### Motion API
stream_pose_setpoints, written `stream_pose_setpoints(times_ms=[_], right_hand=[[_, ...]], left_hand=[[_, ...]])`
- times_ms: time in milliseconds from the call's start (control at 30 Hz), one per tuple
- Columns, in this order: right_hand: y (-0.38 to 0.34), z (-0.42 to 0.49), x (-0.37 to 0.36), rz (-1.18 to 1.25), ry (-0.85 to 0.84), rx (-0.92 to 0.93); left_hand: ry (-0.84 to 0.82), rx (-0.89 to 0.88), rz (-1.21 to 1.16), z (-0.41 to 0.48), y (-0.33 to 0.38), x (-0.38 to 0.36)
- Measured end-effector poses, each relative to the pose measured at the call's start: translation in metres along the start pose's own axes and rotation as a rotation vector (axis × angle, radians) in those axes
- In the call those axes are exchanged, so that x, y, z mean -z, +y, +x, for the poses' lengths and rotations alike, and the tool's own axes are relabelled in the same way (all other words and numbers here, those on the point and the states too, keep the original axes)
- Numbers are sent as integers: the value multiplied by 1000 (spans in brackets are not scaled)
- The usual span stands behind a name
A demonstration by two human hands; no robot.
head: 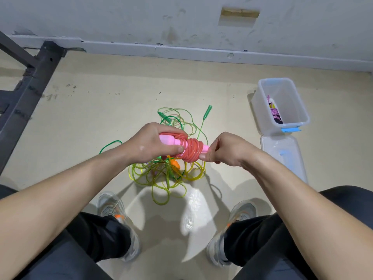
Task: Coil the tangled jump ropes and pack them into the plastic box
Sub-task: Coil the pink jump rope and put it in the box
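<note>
With left hand curled round the pink plastic handles and right hand pinching the coral-red plastic rope wound on them, tuck the end snugly under.

**Black trousers, grey trainers, bare forearms**

The person wears black trousers of plain, matte cloth that cover both legs down to the ankles. On the feet are grey trainers. The left shoe and the right shoe each have a pale mesh upper and a thick, light sole. Each also has a small orange mark where the trouser hem meets the shoe. Both forearms are bare up to the frame's edge. The left hand and right hand are bare too.
</note>
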State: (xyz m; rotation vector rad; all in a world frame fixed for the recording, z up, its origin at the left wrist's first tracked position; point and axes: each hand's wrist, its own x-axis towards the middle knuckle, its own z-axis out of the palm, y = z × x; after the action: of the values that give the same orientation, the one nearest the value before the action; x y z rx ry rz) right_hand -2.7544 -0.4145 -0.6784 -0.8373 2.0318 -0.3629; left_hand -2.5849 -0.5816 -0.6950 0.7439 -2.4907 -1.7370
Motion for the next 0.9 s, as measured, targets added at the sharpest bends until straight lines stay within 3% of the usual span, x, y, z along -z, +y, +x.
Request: stream_pose_setpoints(times_ms=[167,333,433,567,633,767,900], right_hand=[[1,10,-10,54,81,-25],[-1,14,-27,-187,254,36],[-3,14,-39,-260,264,65],[1,18,-46,77,208,-11],[2,21,-49,133,223,-32],[2,25,-56,-86,258,11],[0,21,-61,-394,254,205]], left_hand=[[10,-13,144,-1,0,-1],[33,-17,281,-5,0,-1],[7,-30,369,-8,2,0],[-24,-126,548,-8,4,1],[-29,-121,588,-7,3,1],[-43,-111,631,-8,1,-3],[-85,-34,613,-7,1,-5]])
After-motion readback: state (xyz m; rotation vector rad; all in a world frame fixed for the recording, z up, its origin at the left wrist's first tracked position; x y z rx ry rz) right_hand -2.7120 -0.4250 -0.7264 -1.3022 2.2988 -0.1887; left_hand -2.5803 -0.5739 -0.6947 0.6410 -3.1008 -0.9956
